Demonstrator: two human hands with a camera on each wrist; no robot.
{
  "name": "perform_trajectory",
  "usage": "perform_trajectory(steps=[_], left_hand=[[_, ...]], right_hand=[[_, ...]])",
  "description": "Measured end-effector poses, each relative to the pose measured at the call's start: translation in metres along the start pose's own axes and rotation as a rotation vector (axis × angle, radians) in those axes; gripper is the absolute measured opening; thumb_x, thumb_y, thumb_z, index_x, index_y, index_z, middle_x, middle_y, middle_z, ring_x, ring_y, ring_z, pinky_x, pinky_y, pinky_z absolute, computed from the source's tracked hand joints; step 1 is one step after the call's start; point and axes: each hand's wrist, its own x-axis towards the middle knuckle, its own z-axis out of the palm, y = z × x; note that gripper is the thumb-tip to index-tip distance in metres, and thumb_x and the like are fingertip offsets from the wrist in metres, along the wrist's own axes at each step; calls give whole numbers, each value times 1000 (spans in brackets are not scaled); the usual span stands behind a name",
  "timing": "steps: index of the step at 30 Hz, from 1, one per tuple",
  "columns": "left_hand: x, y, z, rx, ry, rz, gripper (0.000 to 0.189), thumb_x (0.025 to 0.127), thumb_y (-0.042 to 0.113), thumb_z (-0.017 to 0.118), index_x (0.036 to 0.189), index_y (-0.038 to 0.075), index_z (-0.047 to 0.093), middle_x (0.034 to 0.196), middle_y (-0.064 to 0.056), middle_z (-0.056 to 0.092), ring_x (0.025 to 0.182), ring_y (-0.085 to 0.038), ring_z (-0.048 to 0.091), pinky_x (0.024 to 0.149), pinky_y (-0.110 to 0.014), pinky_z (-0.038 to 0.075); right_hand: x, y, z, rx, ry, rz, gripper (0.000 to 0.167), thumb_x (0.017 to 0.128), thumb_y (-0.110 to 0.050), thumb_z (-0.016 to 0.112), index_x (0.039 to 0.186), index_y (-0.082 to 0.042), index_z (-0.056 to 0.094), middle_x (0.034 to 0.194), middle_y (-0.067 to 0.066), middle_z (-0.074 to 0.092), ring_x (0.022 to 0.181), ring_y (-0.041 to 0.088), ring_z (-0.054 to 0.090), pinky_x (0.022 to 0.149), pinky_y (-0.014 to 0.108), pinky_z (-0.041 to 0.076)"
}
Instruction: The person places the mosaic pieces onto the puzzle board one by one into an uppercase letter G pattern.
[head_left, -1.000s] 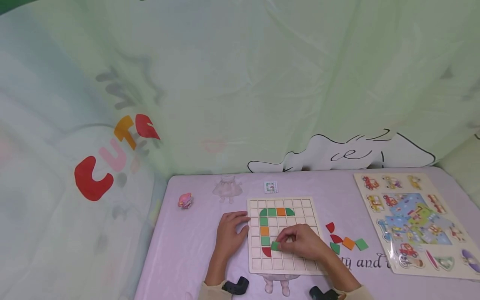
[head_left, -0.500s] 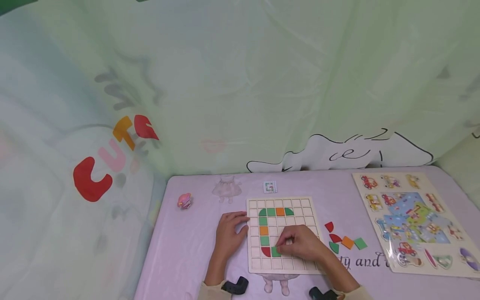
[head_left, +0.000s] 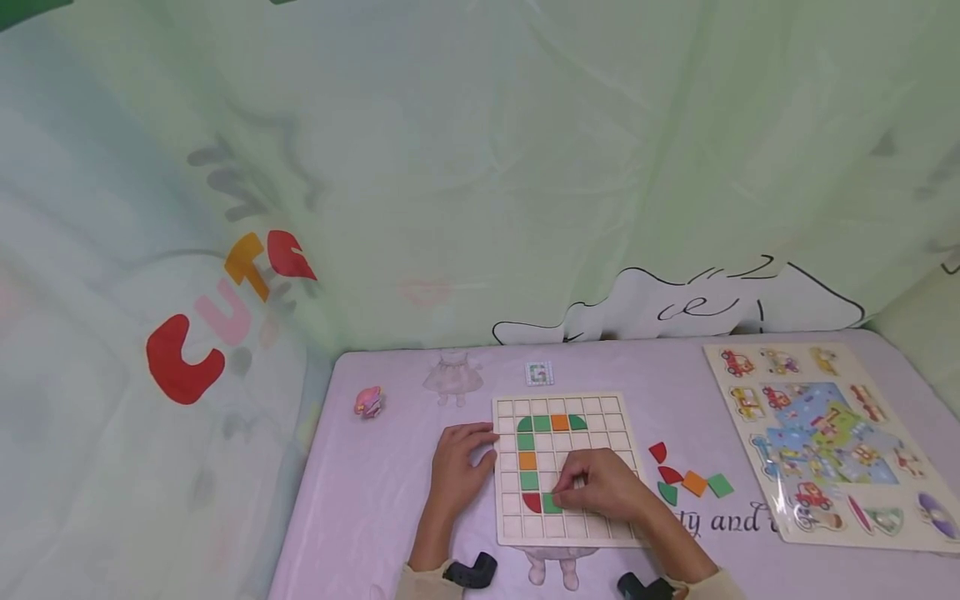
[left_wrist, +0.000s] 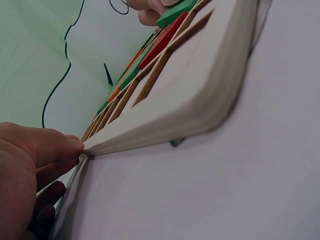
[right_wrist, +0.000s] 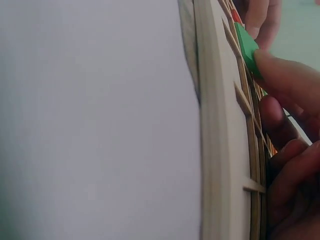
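Note:
A wooden grid board (head_left: 573,532) lies on the table with coloured tiles set in an angular C. Its column ends at a red quarter-circle tile (head_left: 532,502) near the front. Right beside that, my right hand (head_left: 600,486) pinches a green square tile (head_left: 550,503) between thumb and fingers. The right wrist view has the thumb on this green tile (right_wrist: 245,42), which sits tilted at its cell. My left hand (head_left: 459,467) rests against the board's left edge, its thumb and fingertips touching the rim in the left wrist view.
Right of the board lie loose tiles: two red quarter-circles (head_left: 657,452), a green quarter-circle (head_left: 667,493), an orange square (head_left: 695,483) and another green square (head_left: 720,485). A small pattern card (head_left: 538,373) is behind the board. Farther right lies a vehicle puzzle (head_left: 761,500); a pink figurine (head_left: 368,402) is at left.
My right hand has lowered the green square tile into line with the cell right of the red quarter-circle. The left hand has stayed at the board's edge.

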Motion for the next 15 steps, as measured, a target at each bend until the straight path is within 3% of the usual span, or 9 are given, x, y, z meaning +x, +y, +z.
perform_trajectory(steps=[15], left_hand=[[0, 2, 0, 6, 4, -5, 22, 89, 16, 74, 111, 20, 79, 126, 7, 72, 120, -17, 58, 102, -42, 49]], right_hand=[[0, -3, -1, -22, -1, 5, 18, 77, -23, 88, 72, -32, 73, 77, -18, 65, 79, 7, 55, 69, 21, 42]])
